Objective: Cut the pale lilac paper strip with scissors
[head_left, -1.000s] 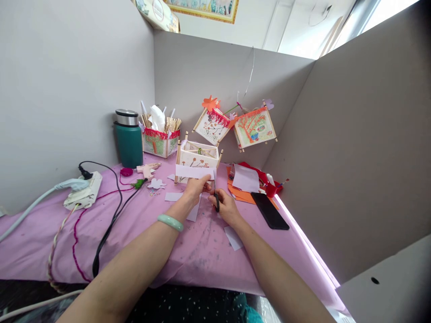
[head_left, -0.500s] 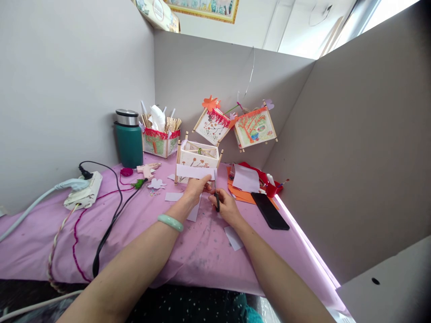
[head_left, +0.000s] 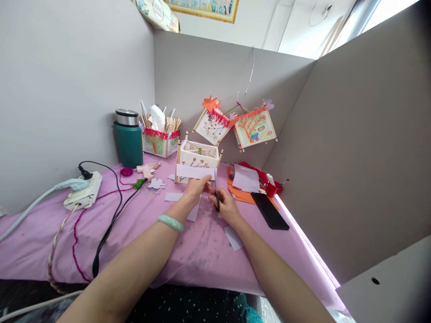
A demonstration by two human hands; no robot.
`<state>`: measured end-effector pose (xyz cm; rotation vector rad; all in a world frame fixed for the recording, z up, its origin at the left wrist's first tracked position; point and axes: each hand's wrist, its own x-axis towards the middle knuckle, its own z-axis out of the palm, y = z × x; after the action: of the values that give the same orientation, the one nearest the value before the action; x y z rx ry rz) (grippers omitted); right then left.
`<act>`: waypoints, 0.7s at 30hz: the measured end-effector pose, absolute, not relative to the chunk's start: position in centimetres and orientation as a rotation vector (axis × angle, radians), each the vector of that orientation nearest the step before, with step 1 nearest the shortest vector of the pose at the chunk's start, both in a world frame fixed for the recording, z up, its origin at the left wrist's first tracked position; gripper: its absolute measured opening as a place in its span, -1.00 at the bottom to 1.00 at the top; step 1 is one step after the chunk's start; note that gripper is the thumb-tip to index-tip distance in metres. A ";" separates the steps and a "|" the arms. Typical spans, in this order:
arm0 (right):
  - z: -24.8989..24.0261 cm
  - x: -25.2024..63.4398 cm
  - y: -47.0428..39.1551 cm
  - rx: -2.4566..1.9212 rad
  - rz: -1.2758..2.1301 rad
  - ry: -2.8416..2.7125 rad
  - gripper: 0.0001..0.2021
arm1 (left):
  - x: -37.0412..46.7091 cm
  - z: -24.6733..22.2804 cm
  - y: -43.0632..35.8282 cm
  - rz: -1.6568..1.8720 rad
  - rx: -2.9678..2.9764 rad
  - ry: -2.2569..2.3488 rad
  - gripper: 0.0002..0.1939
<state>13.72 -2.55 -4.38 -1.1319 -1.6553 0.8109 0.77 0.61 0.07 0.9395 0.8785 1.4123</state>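
Your left hand [head_left: 194, 190] pinches the pale-lilac rectangular paper strip [head_left: 193, 172] near its right end, nearer than the white flower-painted box [head_left: 193, 159]; your right hand [head_left: 226, 206] grips the black-handled scissors [head_left: 217, 202], blades upright at that end. Hold it taut, blades square to its long edge.

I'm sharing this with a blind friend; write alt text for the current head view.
A person's left hand holds a pale paper strip while the right hand holds black-handled scissors at the strip's right end. Behind it stands a painted, stick-framed box; a green bottle is farther left, a black phone to the right.
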 end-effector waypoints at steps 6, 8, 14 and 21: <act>-4.3 13.6 -2.7 -1.126 0.868 -1.631 -0.69 | 0.6 0.3 0.6 1.435 0.918 0.868 -0.87; -4.4 13.6 -2.7 -1.117 0.897 -1.625 -0.70 | 0.6 0.3 0.6 1.440 0.908 0.877 -0.87; -4.9 13.5 -2.5 -1.059 0.985 -1.610 -0.70 | 0.3 0.0 1.1 1.460 0.875 0.850 -0.82; -4.9 13.4 -2.6 -1.030 1.062 -1.593 -0.68 | 0.1 -0.1 1.2 1.479 0.870 0.825 -0.83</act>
<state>13.39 -2.62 -4.93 -1.0295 -1.5926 1.0623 0.14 1.23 -0.09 0.8696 0.8248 1.4787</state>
